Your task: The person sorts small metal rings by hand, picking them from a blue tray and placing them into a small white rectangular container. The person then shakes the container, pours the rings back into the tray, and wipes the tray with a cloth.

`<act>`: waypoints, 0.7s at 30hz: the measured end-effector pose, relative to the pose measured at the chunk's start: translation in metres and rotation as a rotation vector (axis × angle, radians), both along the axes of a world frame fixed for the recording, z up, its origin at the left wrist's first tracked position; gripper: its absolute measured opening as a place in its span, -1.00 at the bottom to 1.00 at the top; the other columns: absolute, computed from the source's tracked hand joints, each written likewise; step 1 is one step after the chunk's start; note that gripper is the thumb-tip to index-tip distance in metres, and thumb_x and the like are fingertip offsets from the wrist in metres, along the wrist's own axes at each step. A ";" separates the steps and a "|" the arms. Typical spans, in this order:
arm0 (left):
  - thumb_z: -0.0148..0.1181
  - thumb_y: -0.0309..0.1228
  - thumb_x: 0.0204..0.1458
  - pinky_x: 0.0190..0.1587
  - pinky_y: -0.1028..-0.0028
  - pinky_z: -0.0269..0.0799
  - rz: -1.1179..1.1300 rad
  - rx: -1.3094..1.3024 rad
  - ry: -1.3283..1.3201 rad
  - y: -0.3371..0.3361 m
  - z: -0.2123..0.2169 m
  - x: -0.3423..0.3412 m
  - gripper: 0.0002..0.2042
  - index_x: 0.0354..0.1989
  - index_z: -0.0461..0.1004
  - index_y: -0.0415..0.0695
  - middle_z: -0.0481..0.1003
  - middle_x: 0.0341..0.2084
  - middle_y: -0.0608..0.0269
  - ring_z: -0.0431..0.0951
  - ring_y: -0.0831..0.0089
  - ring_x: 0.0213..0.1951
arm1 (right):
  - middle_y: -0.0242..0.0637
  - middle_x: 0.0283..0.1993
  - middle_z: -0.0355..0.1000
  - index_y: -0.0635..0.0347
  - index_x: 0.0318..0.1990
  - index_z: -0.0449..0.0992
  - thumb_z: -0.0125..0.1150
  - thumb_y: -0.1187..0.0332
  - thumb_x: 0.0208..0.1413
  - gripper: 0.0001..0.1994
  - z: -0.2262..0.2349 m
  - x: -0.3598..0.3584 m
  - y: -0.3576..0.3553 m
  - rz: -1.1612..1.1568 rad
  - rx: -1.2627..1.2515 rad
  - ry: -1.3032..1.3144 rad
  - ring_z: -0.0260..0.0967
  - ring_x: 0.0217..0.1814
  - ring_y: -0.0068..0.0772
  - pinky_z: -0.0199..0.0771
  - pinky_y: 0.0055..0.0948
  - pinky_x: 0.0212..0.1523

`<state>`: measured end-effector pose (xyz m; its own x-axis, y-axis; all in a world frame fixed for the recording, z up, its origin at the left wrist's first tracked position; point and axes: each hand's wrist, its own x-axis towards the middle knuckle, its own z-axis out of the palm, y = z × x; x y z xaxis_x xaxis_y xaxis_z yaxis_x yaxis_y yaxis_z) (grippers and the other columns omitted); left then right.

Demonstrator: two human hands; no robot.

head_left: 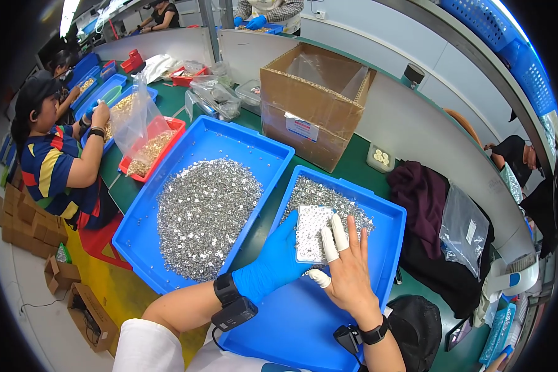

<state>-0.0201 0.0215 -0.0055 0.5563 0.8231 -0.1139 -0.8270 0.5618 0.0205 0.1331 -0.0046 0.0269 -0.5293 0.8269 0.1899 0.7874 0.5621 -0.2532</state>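
Left hand [273, 260], blue-gloved, reaching toward one o'clock, fingers curled as if gripping, wrist banded in black. Right hand [348, 266] bare, flat, fingers [340, 230] spread toward twelve o'clock, three capped in white cots, black band at wrist.

Left hand [273, 263] wears a matt blue rubber glove; right hand [353, 273] is bare apart from smooth white rubber finger cots [330, 245]. Small white perforated plastic plate [311, 232] looks matt. Tiny shiny silver metal parts [201, 211] glitter in glossy smooth blue plastic trays [186, 146]. Brown cardboard box [310, 105] is rough and matt, lined with clear crinkled plastic film. Green table mat [353, 167] looks dull.
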 end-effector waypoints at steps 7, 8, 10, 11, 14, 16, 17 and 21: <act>-0.36 -0.14 0.19 0.19 0.31 0.06 0.008 -0.044 0.039 -0.003 0.000 0.003 -0.55 0.17 0.10 -0.13 0.20 0.10 0.14 0.20 0.28 0.13 | 0.00 0.29 -0.10 0.26 0.17 0.14 -0.08 -0.14 -0.01 -0.28 0.002 -0.008 -0.004 0.111 0.002 -0.097 -0.35 0.36 0.14 -0.42 0.13 0.25; -0.36 -0.14 0.19 0.19 0.31 0.06 0.011 -0.044 0.039 -0.003 -0.001 0.003 -0.55 0.17 0.10 -0.13 0.20 0.10 0.14 0.20 0.28 0.13 | 0.00 0.28 -0.09 0.26 0.16 0.14 -0.08 -0.14 -0.02 -0.28 0.002 -0.008 -0.004 0.105 0.000 -0.097 -0.35 0.36 0.14 -0.42 0.13 0.25; -0.35 -0.10 0.18 0.19 0.28 0.08 0.007 -0.053 0.055 -0.003 -0.003 0.003 -0.54 0.17 0.11 -0.10 0.20 0.10 0.14 0.20 0.26 0.13 | 0.00 0.28 -0.09 0.26 0.16 0.15 -0.07 -0.14 -0.02 -0.28 0.003 -0.009 -0.004 0.102 -0.002 -0.097 -0.35 0.36 0.13 -0.41 0.14 0.25; -0.35 -0.07 0.18 0.18 0.27 0.09 0.004 -0.057 0.063 -0.004 -0.003 0.003 -0.53 0.17 0.11 -0.08 0.20 0.10 0.15 0.20 0.24 0.13 | 0.00 0.28 -0.09 0.26 0.16 0.16 -0.07 -0.15 -0.03 -0.28 0.003 -0.010 -0.004 0.097 0.003 -0.081 -0.35 0.36 0.14 -0.41 0.15 0.25; -0.34 -0.06 0.18 0.17 0.26 0.10 -0.009 -0.010 0.122 -0.006 -0.001 0.003 -0.53 0.16 0.12 -0.07 0.21 0.09 0.15 0.21 0.24 0.12 | 0.01 0.28 -0.09 0.27 0.15 0.17 -0.07 -0.15 -0.03 -0.28 0.003 -0.013 -0.005 0.081 0.012 -0.051 -0.34 0.36 0.14 -0.40 0.16 0.24; -0.34 -0.06 0.17 0.17 0.26 0.10 -0.018 0.013 0.151 -0.007 -0.003 0.004 -0.53 0.15 0.13 -0.06 0.22 0.08 0.15 0.21 0.24 0.11 | 0.02 0.28 -0.09 0.28 0.13 0.19 -0.07 -0.15 -0.04 -0.28 0.001 -0.015 -0.006 0.104 0.004 -0.057 -0.35 0.36 0.15 -0.41 0.17 0.24; -0.34 -0.05 0.17 0.16 0.25 0.11 -0.025 0.006 0.129 -0.006 -0.006 0.005 -0.53 0.15 0.14 -0.06 0.22 0.07 0.15 0.22 0.23 0.10 | 0.02 0.28 -0.09 0.29 0.12 0.19 -0.07 -0.16 -0.04 -0.27 0.001 -0.016 -0.006 0.115 0.000 -0.060 -0.36 0.36 0.15 -0.41 0.18 0.24; -0.33 -0.03 0.16 0.15 0.25 0.13 -0.028 -0.010 0.075 -0.007 -0.008 0.005 -0.54 0.13 0.16 -0.05 0.24 0.05 0.16 0.25 0.22 0.07 | 0.03 0.28 -0.10 0.32 0.10 0.22 -0.07 -0.16 -0.05 -0.27 0.000 -0.017 -0.006 0.126 0.004 -0.067 -0.36 0.36 0.15 -0.41 0.18 0.24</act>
<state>-0.0153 0.0147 -0.0133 0.5691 0.8057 -0.1643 -0.8071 0.5855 0.0760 0.1157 -0.0107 0.0273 -0.6404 0.7525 0.1534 0.7257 0.6584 -0.1997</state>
